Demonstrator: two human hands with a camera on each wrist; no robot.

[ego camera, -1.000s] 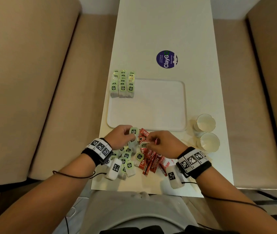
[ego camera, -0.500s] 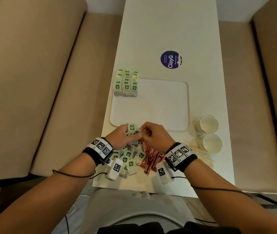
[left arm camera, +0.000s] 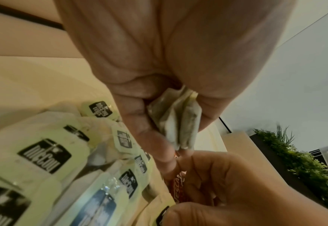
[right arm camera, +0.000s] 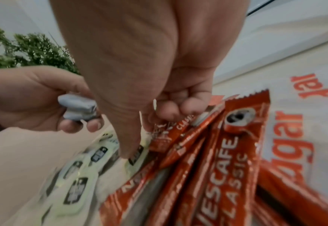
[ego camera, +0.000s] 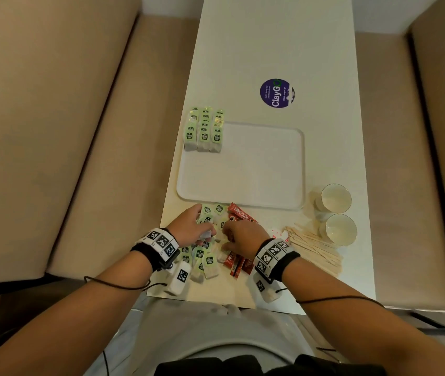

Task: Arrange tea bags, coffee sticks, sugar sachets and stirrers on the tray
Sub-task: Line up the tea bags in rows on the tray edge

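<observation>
Right at the near edge of the white table (ego camera: 270, 44), the left hand (ego camera: 188, 229) clamps a small stack of tea bags (left arm camera: 178, 122), fingers and thumb curled round it; the left wrist view shows the folded paper edges squeezed between them. Below that hand lies a loose pile of tea bags (ego camera: 202, 260) with pale green tags printed with a black logo. The right hand (ego camera: 243, 236) is just beside the left, its fingers bent down into the spot where the tea bags meet the red Nescafe coffee sticks (right arm camera: 223, 168); the thumb (right arm camera: 128, 137) points down onto a tea bag tag, but whether the fingers pinch anything cannot be told. White sugar sachets (right arm camera: 304, 122) with orange lettering lie against the coffee sticks on the person's right. Further right, wooden stirrers (ego camera: 316, 248) are fanned out on the table.

Beyond the hands sits the white tray (ego camera: 256, 191), whose far left corner carries three neat rows of tea bags (ego camera: 205, 130), overlapped like shingles. Two white paper cups (ego camera: 335, 213) stand to the right of the tray, near the stirrers. A round purple ClayGo sticker (ego camera: 277, 93) marks the table past the tray, and tan upholstered benches (ego camera: 53, 118) flank the table.
</observation>
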